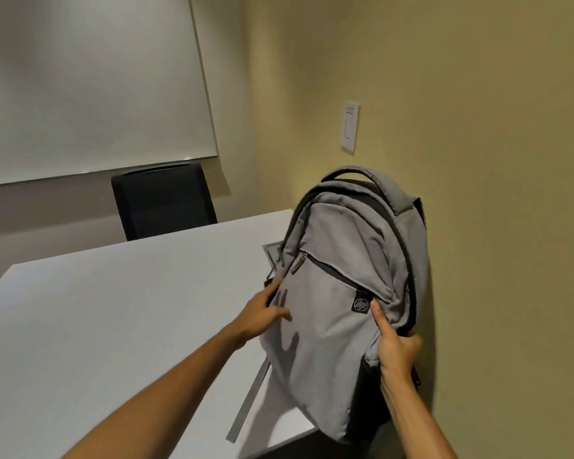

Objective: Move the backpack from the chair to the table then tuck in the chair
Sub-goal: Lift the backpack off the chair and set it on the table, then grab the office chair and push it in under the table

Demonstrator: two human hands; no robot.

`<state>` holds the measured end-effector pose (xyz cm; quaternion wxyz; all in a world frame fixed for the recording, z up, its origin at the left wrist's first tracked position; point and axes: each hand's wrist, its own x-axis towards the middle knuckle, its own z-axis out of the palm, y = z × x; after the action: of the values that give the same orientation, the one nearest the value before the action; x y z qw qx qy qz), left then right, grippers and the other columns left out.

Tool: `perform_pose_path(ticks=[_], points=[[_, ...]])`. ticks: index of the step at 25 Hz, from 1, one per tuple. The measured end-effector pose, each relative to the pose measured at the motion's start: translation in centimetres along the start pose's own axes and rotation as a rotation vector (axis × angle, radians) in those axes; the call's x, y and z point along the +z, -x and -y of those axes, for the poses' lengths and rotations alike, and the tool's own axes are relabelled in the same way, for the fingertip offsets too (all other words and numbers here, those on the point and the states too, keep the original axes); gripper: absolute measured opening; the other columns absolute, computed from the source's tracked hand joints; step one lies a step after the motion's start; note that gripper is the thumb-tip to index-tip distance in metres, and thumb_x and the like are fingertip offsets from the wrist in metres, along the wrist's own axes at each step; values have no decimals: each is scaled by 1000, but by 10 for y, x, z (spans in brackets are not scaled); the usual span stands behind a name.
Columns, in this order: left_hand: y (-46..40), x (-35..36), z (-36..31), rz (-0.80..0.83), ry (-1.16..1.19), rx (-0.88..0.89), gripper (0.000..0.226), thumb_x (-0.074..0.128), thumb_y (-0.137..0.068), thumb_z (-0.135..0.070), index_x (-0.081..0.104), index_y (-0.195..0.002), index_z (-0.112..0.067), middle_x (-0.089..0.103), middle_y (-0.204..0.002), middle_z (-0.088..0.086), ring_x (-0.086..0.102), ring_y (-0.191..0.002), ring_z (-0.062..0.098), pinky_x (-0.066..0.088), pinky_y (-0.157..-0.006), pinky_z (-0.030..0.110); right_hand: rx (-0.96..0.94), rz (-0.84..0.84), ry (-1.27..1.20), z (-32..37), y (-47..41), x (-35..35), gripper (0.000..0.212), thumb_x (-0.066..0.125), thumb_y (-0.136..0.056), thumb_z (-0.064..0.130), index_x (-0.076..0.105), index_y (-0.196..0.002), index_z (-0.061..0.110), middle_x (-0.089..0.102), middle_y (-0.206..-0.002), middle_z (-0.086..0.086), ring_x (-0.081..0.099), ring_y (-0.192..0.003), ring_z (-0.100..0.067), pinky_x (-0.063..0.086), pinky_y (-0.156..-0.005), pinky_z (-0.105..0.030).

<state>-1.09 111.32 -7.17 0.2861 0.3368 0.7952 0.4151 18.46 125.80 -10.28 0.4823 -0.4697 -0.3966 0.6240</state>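
A grey backpack (342,293) with black trim stands upright over the right end of the white table (113,326), its back close to the yellow wall. My left hand (262,316) grips its left side just below a zipper pull. My right hand (395,346) clutches the fabric of its right side, thumb pressed beside the small black logo patch. A grey strap (249,399) hangs from the bag across the tabletop. The bag's bottom edge sits at the table's near right corner; whether it rests there I cannot tell. The chair it came from is out of view.
A black chair (164,200) stands tucked at the table's far side, under a large whiteboard (90,84). A white wall switch (351,127) is mounted on the yellow wall above the bag. A small metal plate (274,251) shows in the tabletop behind the bag.
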Motion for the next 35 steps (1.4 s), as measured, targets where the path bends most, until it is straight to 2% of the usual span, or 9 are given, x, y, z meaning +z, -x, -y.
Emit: perform_pose_path(ticks=[4, 10, 15, 17, 20, 23, 25, 28, 35], points=[[-12, 28, 5, 199, -191, 18, 89, 62, -70, -26, 24, -150, -33, 20, -162, 1, 21, -145, 26, 24, -114, 49, 121, -100, 17, -15, -31, 1, 46, 85, -64, 44, 58, -72, 8, 61, -70, -8, 61, -74, -25, 54, -77, -41], [-28, 49, 17, 264, -278, 6, 80, 63, -79, -21, 26, -150, -27, 20, -162, 5, 22, -145, 29, 27, -113, 47, 213, -114, -68, -18, -51, 17, 59, 84, -67, 43, 47, -98, 9, 57, -84, -2, 58, -83, -21, 48, -79, -32], [-21, 44, 17, 142, -222, 17, 64, 62, -85, -13, 40, -143, -23, 39, -153, 9, 37, -137, 28, 34, -108, 44, 131, -46, 135, -13, -39, 7, 67, 86, -58, 50, 52, -98, 9, 66, -99, -13, 62, -81, -23, 50, -72, -31], [-10, 36, 16, 66, -188, 36, 53, 62, -87, -14, 48, -137, -22, 50, -143, 10, 46, -127, 23, 38, -100, 36, -1, -61, 288, -11, -24, 5, 84, 86, -58, 51, 49, -116, 4, 59, -124, -19, 58, -106, -32, 48, -90, -40], [19, 14, 13, 9, -172, 71, 40, 60, -86, -12, 60, -126, -17, 62, -129, 10, 56, -112, 18, 44, -90, 29, -447, -134, 587, -3, 11, 7, 110, 88, -61, 44, 27, -143, 4, 30, -149, -22, 26, -137, -37, 24, -112, -44], [64, -18, 12, -7, -188, 106, 33, 57, -86, -7, 65, -118, -11, 69, -117, 12, 64, -101, 18, 49, -87, 28, -788, -100, 721, 10, 60, 17, 94, 82, -68, 32, 30, -141, 5, 28, -149, -21, 20, -139, -29, 14, -113, -34], [99, -45, 13, -64, -193, 127, 30, 58, -86, -5, 67, -113, -10, 72, -110, 12, 67, -96, 18, 52, -89, 30, -832, 64, 780, 16, 91, 25, 68, 75, -76, 29, 44, -133, 9, 47, -140, -16, 37, -132, -31, 25, -111, -45], [166, -88, 17, -170, -206, 152, 29, 57, -87, -5, 67, -114, -10, 72, -108, 11, 67, -95, 18, 54, -89, 33, -844, 302, 951, 24, 150, 27, 27, 64, -86, 33, 65, -107, 15, 72, -94, -6, 66, -89, -29, 47, -77, -39], [355, -166, 22, -353, -319, 291, 25, 59, -89, -12, 67, -113, -14, 72, -107, 9, 66, -95, 18, 56, -89, 38, -995, 475, 1117, 42, 319, -9, 33, 61, -88, 44, 70, -100, 15, 75, -86, 0, 69, -77, -23, 55, -65, -34]])
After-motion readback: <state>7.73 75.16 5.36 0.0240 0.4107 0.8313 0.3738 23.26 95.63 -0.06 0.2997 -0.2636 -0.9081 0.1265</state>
